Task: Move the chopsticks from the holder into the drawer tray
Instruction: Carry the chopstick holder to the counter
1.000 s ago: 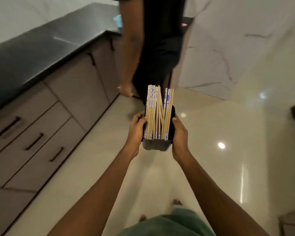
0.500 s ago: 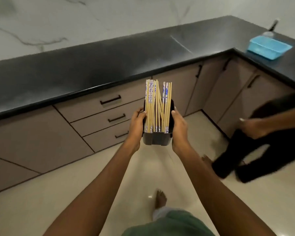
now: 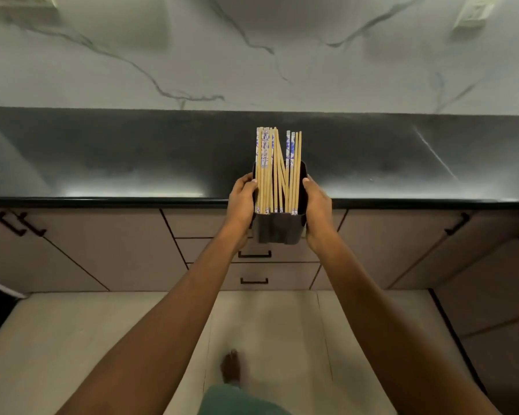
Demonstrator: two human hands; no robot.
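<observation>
A dark holder (image 3: 278, 229) full of several wooden chopsticks (image 3: 277, 172) with blue-and-white patterned ends is held out in front of me, over the front edge of the black counter. My left hand (image 3: 241, 202) grips the holder's left side and my right hand (image 3: 317, 205) grips its right side. The chopsticks stand upright and stick out well above the rim. Below the holder is a stack of shut drawers (image 3: 253, 268) with black handles. No drawer tray is in view.
A long black countertop (image 3: 132, 157) runs across the view under a marble wall (image 3: 252, 55). Shut beige cabinet doors (image 3: 81, 250) flank the drawers. My bare foot (image 3: 230, 366) stands on the pale tiled floor.
I have turned to face the counter squarely, with the holder still in both hands. The other person and the blue tub have left the view.
</observation>
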